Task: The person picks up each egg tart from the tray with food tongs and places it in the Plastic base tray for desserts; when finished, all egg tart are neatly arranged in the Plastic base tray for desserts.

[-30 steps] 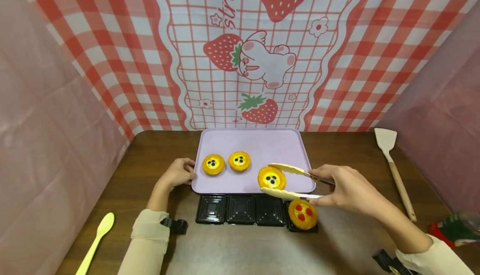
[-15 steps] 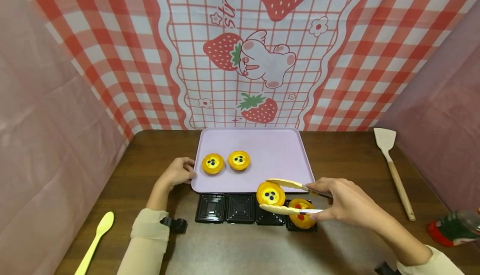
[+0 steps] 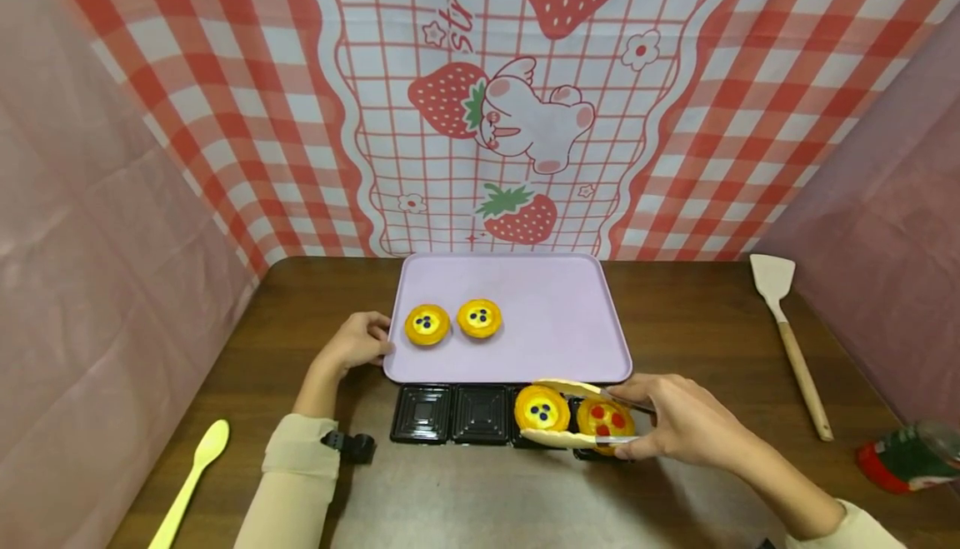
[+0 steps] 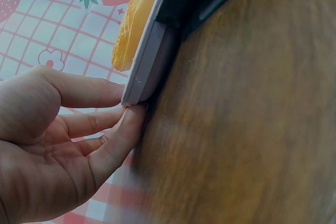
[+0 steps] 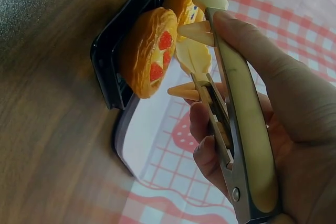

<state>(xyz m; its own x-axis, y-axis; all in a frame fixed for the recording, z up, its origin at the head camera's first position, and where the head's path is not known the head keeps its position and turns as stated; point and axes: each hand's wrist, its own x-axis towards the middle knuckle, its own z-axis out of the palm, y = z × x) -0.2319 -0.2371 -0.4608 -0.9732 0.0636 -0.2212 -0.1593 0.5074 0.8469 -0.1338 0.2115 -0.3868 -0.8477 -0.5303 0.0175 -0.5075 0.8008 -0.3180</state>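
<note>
My left hand (image 3: pixel 357 342) pinches the left rim of a lilac tray (image 3: pixel 555 307); in the left wrist view the thumb lies above the rim and fingers below. Two blueberry tarts (image 3: pixel 427 325) sit on that tray's left half. My right hand (image 3: pixel 693 417) grips tongs (image 5: pixel 244 108) with cream tips. Between those tips a blueberry tart (image 3: pixel 542 410) stands at the third compartment of a black plastic tray (image 3: pixel 481 414); whether it touches the bottom I cannot tell. A strawberry-topped tart (image 5: pixel 149 56) occupies the right-end compartment, beneath the tongs' arms.
A pale yellow spoon (image 3: pixel 197 466) lies at the left, and a white spatula (image 3: pixel 787 336) with a wooden handle lies at the right. Near the right edge is a red and green jar (image 3: pixel 909 457). A checked cloth (image 3: pixel 247 116) hangs behind the table.
My right hand has brought the tongs and the blueberry tart toward me, from over the lilac tray to the black tray's third compartment. The left hand keeps its place.
</note>
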